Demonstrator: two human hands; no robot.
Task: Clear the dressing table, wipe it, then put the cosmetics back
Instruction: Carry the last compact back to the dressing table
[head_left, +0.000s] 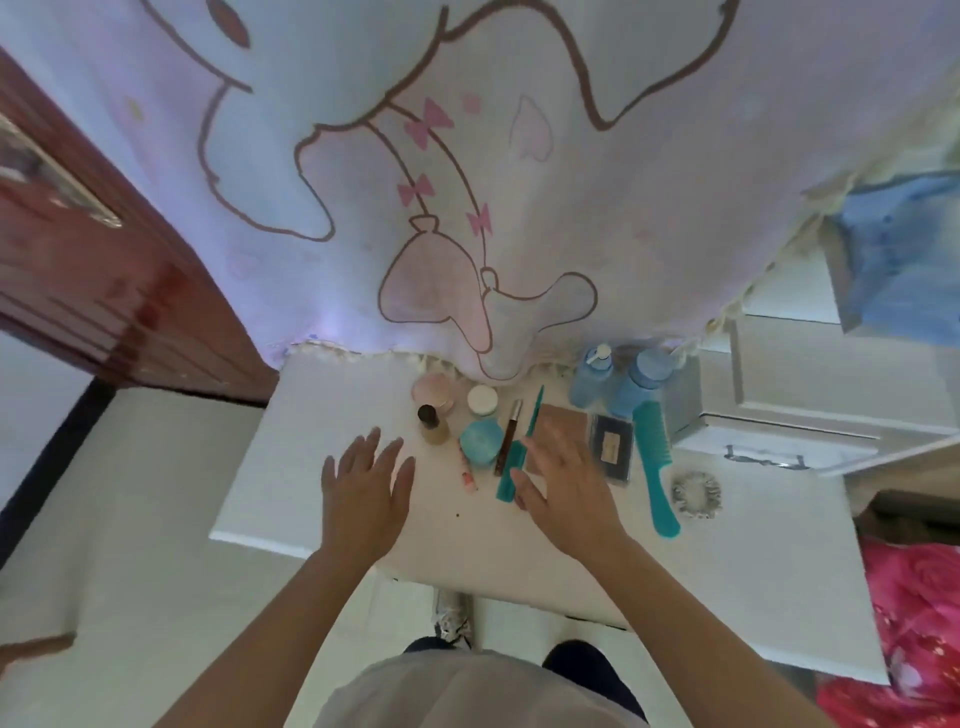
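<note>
looked down on a big pale cloth (467, 182), soft and matte, printed with a brown cartoon outline and pink bows, hung down to the table's far edge, probably as a cover for something behind.

below it, met the dressing table (332, 395): white, flat, smooth, hard-edged, bare on the left, crowded at the far middle and right. judged the clearing step not yet begun, with nothing lifted off the top and no wiping rag in sight.

to the right, noted a white drawer unit (779, 395) with a metal handle, set close against the table.

held both hands out over the top, fingers straight and spread, gripping nothing: left hand (363, 488) above bare surface just near of the jars, right hand (566, 483) over a flat brown case (563, 415) and partly across a thin teal tail comb (506, 480). contact with the top impossible to tell. seemed poised to gather, one hand per cluster.

at the far right edge, found a translucent blue pump bottle (592, 379) and a blue capped bottle (644, 384), upright, kept back as the tall things.

then a wide-toothed teal comb (655, 467) of hard plastic, flat beside a dark glossy palette (613, 447).

among the round things: teal jar (480, 439), white-lidded jar (482, 399), pink jar (434, 389), and an upright beige bottle (432, 423) with a dark cap.

smallest: a slim brown pencil (508, 436) with a silver end, a pink lip tube (466, 467) lying flat, a grey ruffled scrunchie (696, 493) just right of the wide comb's handle.
</note>
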